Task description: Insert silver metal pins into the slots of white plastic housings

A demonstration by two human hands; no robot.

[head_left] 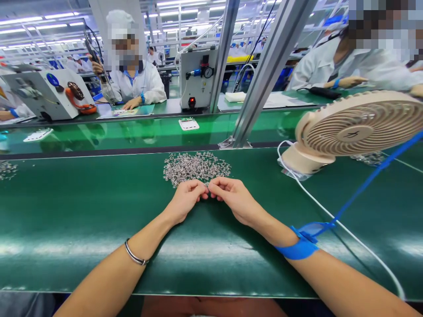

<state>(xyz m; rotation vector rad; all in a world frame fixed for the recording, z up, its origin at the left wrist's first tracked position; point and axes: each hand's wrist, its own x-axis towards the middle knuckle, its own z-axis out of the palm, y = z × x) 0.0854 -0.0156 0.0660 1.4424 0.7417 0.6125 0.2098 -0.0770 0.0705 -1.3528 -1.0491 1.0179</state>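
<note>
A loose pile of small silvery metal parts point(194, 166) lies on the green work surface point(82, 211), right in front of my fingers. My left hand point(188, 198) is closed in a pinch at the near edge of the pile. Close against it, my right hand point(233, 196) pinches too, thumb and forefinger meeting the left fingertips. Whatever sits between the fingertips is too small and too covered to make out. A metal bangle point(135, 254) is on my left wrist, and a blue wrist strap point(299, 246) with its cord is on my right.
A beige fan point(357, 132) stands at the right, its white cable point(330, 213) running toward me. Beyond a metal post point(264, 70), a green conveyor point(139, 134) carries white pieces point(189, 124). Co-workers in white sit across. More small parts point(7, 169) lie far left.
</note>
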